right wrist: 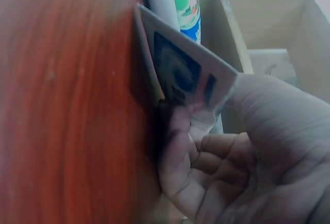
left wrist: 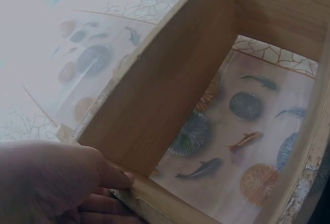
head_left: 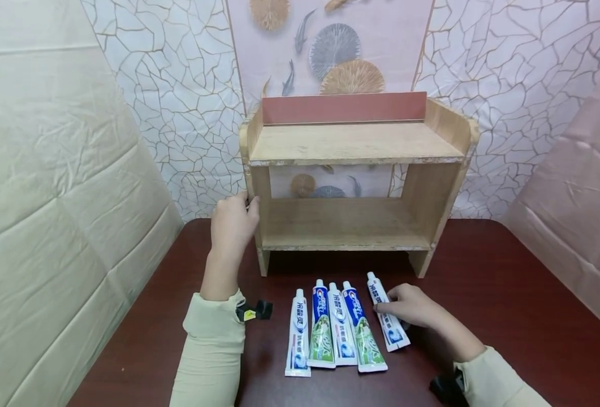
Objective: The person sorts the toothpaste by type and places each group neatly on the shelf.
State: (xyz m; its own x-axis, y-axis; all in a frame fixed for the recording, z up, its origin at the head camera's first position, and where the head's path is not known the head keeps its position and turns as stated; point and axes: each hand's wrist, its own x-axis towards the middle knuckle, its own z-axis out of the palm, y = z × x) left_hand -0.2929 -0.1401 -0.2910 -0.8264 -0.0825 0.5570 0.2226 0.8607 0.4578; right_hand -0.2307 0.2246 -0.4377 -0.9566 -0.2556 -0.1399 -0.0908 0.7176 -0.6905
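Observation:
My left hand (head_left: 233,223) grips the left side panel of a small wooden shelf (head_left: 355,144), its thumb (left wrist: 116,176) on the panel's edge in the left wrist view. At the right, my right hand (head_left: 415,305) pinches a white toothpaste tube (head_left: 392,334) with blue print between thumb and fingers. In the right wrist view that tube's flat end (right wrist: 180,69) is tipped up beside the table surface. Left of it lie a blue-and-green toothpaste tube (head_left: 365,333), a white tube (head_left: 341,330), another blue-and-green tube (head_left: 322,330) and another white tube (head_left: 298,333), caps toward the shelf.
The two-tier shelf stands at the back of a dark red-brown table (head_left: 142,339), with a red strip (head_left: 344,108) along its top back. Behind it hangs a patterned wall covering (head_left: 177,102). Pale cloth (head_left: 50,198) flanks the left side, pinkish cloth (head_left: 574,198) the right.

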